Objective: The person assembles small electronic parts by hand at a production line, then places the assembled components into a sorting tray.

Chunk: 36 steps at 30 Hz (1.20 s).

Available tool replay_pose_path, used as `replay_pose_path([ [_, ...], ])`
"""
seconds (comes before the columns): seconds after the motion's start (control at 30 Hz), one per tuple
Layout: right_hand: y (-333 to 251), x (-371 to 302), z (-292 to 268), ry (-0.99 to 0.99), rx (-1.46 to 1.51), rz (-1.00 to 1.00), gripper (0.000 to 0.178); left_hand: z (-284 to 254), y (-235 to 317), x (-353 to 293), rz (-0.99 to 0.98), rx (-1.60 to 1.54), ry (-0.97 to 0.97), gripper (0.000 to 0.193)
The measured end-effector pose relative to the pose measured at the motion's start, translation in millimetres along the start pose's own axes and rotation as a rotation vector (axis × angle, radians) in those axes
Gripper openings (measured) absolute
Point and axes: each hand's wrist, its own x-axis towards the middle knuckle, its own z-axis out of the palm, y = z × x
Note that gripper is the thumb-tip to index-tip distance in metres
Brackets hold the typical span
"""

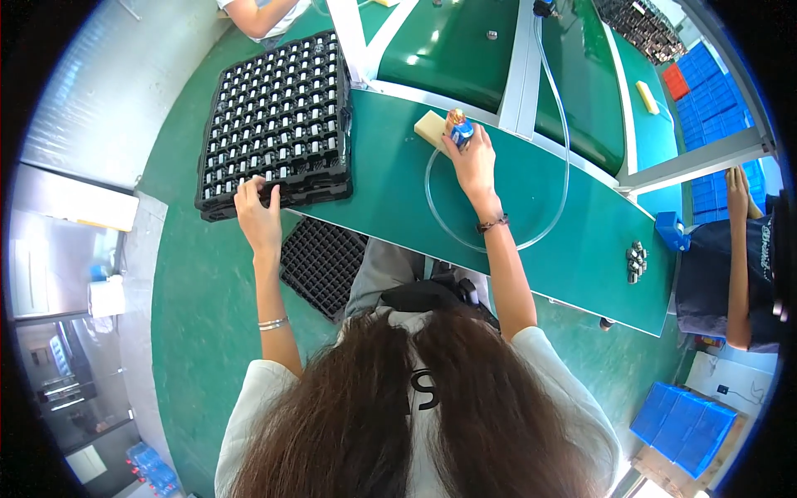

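Note:
My left hand (259,214) is at the near edge of a black tray (344,158), thumb and fingers apart over its front row. Small silver-and-black cylindrical parts (282,153) stand in rows in the tray's pockets. My right hand (475,166) is closed around a small blue object with a coppery top (459,131), held upright above the green table; its exact kind I cannot make out. Just left of it lies a pale yellow block (431,129). A clear hose (448,230) loops beneath my right wrist.
Below the table edge sits another black tray (320,266). Small metal parts (637,262) and a blue fixture (672,231) occupy the table's right end. White frame posts (521,75) border a green belt (448,62). Other people are at the far left and right.

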Motion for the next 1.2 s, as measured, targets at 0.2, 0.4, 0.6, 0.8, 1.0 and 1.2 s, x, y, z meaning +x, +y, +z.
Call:
replay_pose_path([
  [0.2, -2.4, -2.0, -0.4, 0.011, 0.022, 0.005, 0.034, 7.9, 10.0, -10.2, -0.002, 0.026, -0.094, 0.023],
  [0.4, -2.9, 3.6, 9.1, 0.024, 0.014, -0.020, 0.035, 18.2, 9.7, -14.4, -0.049, 0.025, -0.122, 0.020],
  [0.6, 0.3, 9.7, 6.8, 0.048, 0.062, -0.047, 0.046, 16.1, 12.9, -12.3, -0.085, 0.258, -0.031, 0.024],
  [0.8, 5.9, 32.8, 12.8, -0.231, 0.190, 0.097, 0.035, 14.3, 19.4, -0.5, -0.178, 0.456, -0.210, 0.027],
  [1.0, 71.9, 122.6, 42.3, -0.180, 0.015, 0.227, 0.047, 6.6, 13.7, -5.0, -0.154, 0.152, -0.075, 0.024],
  [1.2, 131.2, 219.3, 67.6, 0.061, -0.170, 0.238, 0.043, -4.9, 2.4, 2.7, -0.185, 0.200, 0.113, 0.038],
])
